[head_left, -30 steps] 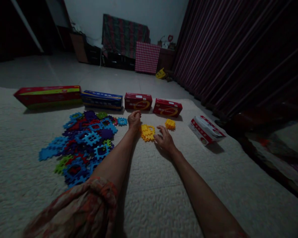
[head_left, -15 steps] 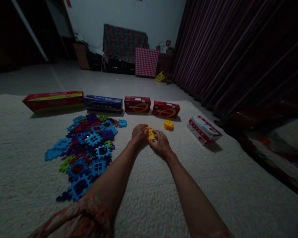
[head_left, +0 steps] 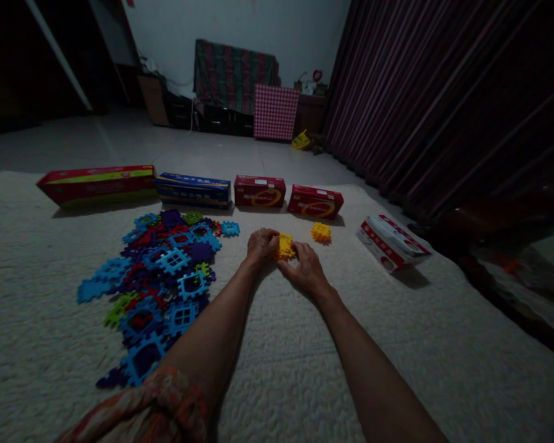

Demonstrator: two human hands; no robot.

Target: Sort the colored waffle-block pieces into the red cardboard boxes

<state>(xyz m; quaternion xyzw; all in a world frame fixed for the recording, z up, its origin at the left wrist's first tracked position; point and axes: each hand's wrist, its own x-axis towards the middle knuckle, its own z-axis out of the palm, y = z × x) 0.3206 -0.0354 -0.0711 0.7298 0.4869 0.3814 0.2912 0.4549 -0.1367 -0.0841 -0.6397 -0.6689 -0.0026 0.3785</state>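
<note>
Between my two hands are yellow interlocking toy tiles [head_left: 285,247], notched at the edges, just above or on the pale quilt. My left hand [head_left: 262,245] grips them from the left, its fingers curled over the edge. My right hand [head_left: 308,267] has its thumb and fingers on their right side. How many pieces are there is hard to make out. Beyond my right hand lies a small stack of the same yellow tiles [head_left: 321,232]. Left of my left arm spreads a heap of blue, purple, red and green tiles [head_left: 173,261].
Along the quilt's far side stand a long red box [head_left: 102,186], a blue box [head_left: 194,191] and two red boxes [head_left: 259,192] [head_left: 316,202]. A white and red carton [head_left: 392,242] sits at the right. A dark purple curtain [head_left: 410,92] hangs on the right.
The yellow tiles between my hands have turned so a broader face shows. My right hand's fingers have shifted along their right edge. The view has moved slightly.
</note>
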